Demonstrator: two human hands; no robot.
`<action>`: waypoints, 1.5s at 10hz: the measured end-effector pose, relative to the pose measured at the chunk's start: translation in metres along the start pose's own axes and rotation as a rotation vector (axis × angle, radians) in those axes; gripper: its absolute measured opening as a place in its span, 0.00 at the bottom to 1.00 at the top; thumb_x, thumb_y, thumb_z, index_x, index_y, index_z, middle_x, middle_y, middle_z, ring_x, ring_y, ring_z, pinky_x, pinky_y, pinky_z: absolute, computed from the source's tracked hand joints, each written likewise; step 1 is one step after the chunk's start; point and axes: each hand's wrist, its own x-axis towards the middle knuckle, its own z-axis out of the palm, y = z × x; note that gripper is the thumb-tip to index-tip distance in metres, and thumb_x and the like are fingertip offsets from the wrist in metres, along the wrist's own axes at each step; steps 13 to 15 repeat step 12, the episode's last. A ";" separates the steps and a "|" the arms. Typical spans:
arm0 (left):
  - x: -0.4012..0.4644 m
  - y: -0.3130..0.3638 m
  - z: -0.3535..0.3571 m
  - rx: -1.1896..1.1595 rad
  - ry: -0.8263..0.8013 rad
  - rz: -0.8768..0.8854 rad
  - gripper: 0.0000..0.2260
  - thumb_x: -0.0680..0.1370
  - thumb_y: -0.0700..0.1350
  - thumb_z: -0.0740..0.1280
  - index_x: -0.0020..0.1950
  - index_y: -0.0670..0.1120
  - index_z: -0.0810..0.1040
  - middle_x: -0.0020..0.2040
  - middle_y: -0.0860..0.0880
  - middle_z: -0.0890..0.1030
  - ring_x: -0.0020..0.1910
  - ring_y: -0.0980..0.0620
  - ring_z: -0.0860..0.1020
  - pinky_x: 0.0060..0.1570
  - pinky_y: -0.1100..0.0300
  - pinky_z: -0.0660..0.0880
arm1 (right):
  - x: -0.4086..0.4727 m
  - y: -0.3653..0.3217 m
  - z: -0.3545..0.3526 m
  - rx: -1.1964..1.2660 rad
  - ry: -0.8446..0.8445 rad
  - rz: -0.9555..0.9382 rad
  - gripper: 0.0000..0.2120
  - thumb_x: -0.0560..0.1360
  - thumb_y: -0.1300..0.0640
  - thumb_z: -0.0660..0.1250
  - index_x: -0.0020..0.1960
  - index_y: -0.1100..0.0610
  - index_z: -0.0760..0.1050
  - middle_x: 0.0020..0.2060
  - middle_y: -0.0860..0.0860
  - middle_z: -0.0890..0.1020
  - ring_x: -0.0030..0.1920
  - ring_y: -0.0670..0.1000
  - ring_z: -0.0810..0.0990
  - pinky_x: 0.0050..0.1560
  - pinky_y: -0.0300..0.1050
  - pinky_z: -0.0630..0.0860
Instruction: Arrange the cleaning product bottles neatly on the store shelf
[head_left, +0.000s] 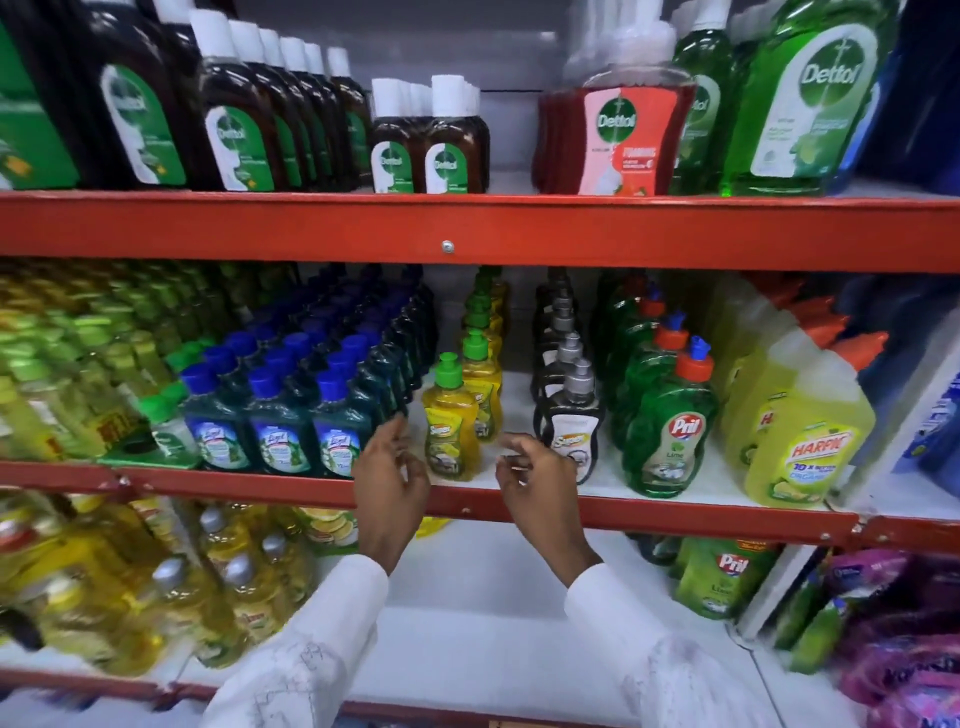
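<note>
Yellow Super bottle (451, 423) with the green cap stands at the near edge of the middle shelf (675, 512), heading its row. Left hand (390, 480) and right hand (535, 480) flank it, fingers loosely spread, holding nothing.

A small yellow bottle (451, 422) with a green cap stands up straight at the front of the middle shelf (649, 512). More yellow bottles (483, 364) stand in a line behind it, going to the back. To its left stand rows of dark green bottles with blue caps (280, 410), packed close together. To its right, across a small gap, is a line of black bottles with grey pumps (569, 415). Next to those stand green Pril bottles with orange caps (665, 415), then big yellow Harpic bottles (800, 431). All stand upright with labels facing front.
</note>
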 end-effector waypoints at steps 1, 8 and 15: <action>0.009 -0.004 0.004 0.054 -0.160 0.052 0.18 0.76 0.31 0.63 0.65 0.40 0.76 0.59 0.42 0.84 0.56 0.41 0.82 0.57 0.56 0.76 | 0.014 -0.004 0.012 -0.088 -0.096 0.025 0.17 0.76 0.61 0.69 0.64 0.58 0.79 0.58 0.53 0.85 0.52 0.51 0.86 0.57 0.40 0.79; 0.014 -0.003 0.016 -0.086 -0.277 0.119 0.15 0.73 0.41 0.75 0.60 0.47 0.83 0.52 0.50 0.87 0.48 0.61 0.83 0.49 0.80 0.71 | 0.011 -0.002 0.007 -0.114 -0.026 0.059 0.17 0.77 0.66 0.64 0.64 0.58 0.79 0.55 0.54 0.86 0.53 0.53 0.85 0.57 0.36 0.76; 0.006 0.002 0.012 -0.089 -0.219 0.113 0.17 0.76 0.41 0.72 0.65 0.46 0.79 0.57 0.47 0.86 0.54 0.50 0.84 0.58 0.54 0.80 | 0.006 -0.013 -0.003 -0.054 -0.012 0.064 0.16 0.77 0.64 0.68 0.64 0.60 0.79 0.55 0.55 0.86 0.52 0.50 0.85 0.59 0.39 0.79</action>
